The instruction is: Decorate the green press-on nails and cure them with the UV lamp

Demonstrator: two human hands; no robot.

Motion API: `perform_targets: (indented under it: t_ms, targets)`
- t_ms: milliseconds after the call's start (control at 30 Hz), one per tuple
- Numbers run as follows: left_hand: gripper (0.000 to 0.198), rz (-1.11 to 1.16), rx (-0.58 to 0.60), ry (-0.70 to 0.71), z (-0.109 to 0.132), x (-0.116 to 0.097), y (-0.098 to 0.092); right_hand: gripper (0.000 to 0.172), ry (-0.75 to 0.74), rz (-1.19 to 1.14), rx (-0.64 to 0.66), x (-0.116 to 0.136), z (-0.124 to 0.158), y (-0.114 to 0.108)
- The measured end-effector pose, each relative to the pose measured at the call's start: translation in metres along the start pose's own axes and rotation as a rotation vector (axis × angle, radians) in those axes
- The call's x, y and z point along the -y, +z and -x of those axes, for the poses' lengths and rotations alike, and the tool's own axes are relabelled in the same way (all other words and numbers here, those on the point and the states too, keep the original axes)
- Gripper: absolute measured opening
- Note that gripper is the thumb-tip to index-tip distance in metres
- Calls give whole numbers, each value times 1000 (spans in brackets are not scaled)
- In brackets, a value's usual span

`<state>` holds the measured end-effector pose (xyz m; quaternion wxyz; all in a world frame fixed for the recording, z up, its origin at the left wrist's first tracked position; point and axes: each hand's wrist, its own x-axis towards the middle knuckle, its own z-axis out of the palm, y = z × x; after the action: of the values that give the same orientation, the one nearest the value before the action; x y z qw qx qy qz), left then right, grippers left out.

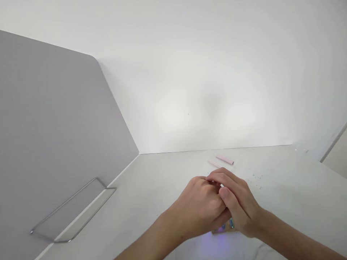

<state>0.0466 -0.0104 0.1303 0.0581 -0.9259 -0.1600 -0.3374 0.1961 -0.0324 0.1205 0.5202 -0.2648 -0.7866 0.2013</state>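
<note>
1. A white wall (pixel 179 83) fills the top of the frame, with a soft shadow near its middle; below it a white desk (pixel 151 184) spreads across the lower part.
2. At the left, a grey panel (pixel 54 108) stands upright, its upper corner rounded.
3. At lower left, a wire frame (pixel 90 215) lies on the desk, against the panel's foot.
4. Just right of bottom centre, the left hand (pixel 202 204) is curled, knuckles up. Its fingertips are hidden, so whether it grips anything I cannot tell.
5. Beyond the hands, a thin pink stick (pixel 213 163) and a thicker pink tube (pixel 225 159) lie near each other.
6. Under the hands, a tan board (pixel 227 230) with shiny blue-green pieces shows partly, lower right of centre; a violet glow falls below it.
7. The right hand (pixel 241 206) bends over the left, touching it; its grip cannot be told either.
8. Right of it, tiny specks (pixel 260 177) dot the desk.
</note>
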Motion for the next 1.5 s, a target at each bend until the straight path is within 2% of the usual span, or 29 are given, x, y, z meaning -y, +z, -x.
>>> perform_targets:
  t_ms: [100, 233, 467, 533, 633, 667, 733, 800, 1000, 1267, 1400, 1500]
  targets:
    - [18, 16, 65, -40, 2, -1, 1, 28, -76, 7, 15, -2, 3, 5]
    - [16, -15, 150, -20, 7, 1, 2, 53, -51, 88, 46, -3, 6, 10]
    - [18, -18, 169, -16, 10, 3, 0, 51, 66, 73, 99, 3, 4, 11]
    - [18, 1, 190, -38, 8, 3, -3, 55, 148, 90, 166, 7, 0, 3]
    - [18, 94, 224, -120, 5, 5, -8, 62, 354, 109, 399, 13, -4, -14]
    - [17, 138, 208, -157, 5, 5, -9, 70, 402, 89, 460, 14, -4, -19]
    - [19, 219, 171, -215, 5, 6, -11, 84, 436, 73, 539, 14, -3, -27]
    - [23, 254, 156, -242, 6, 7, -11, 90, 425, 55, 549, 10, -1, -29]
    - [21, 227, 177, -250, 7, 11, -4, 89, 441, 53, 535, 0, 2, -21]
    - [21, 228, 228, -260, 7, 13, -5, 89, 459, 17, 553, 0, 4, -20]
    - [20, 196, 234, -266, 9, 14, -2, 80, 459, -42, 576, 1, 3, -19]
    - [20, 193, 243, -260, 10, 13, 0, 80, 458, -9, 578, 2, 2, -20]
